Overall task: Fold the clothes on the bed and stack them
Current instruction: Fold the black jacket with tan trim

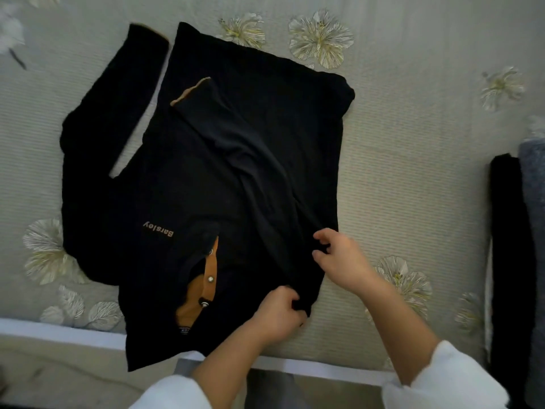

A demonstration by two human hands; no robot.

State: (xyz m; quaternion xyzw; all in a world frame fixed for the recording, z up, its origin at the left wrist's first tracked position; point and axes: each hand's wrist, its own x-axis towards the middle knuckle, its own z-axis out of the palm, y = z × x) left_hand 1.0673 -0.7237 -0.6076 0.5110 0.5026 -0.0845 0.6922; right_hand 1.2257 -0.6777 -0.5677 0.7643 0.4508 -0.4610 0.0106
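shirt (188,172) flat on bed (413,143), centre-left, collar (197,293) at near edge. outer sleeve (118,98) lies left of the body, folded sleeve (236,149) across on top. left hand (277,314) and right hand (342,261) grip its near-right edge, left hand nearer. folded clothes (507,231) at far right, well apart.

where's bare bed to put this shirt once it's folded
Widest bare bedspread lies between the black shirt and the folded pile at the right edge. Another strip lies left of the spread sleeve. The middle is crowded: the shirt covers it.
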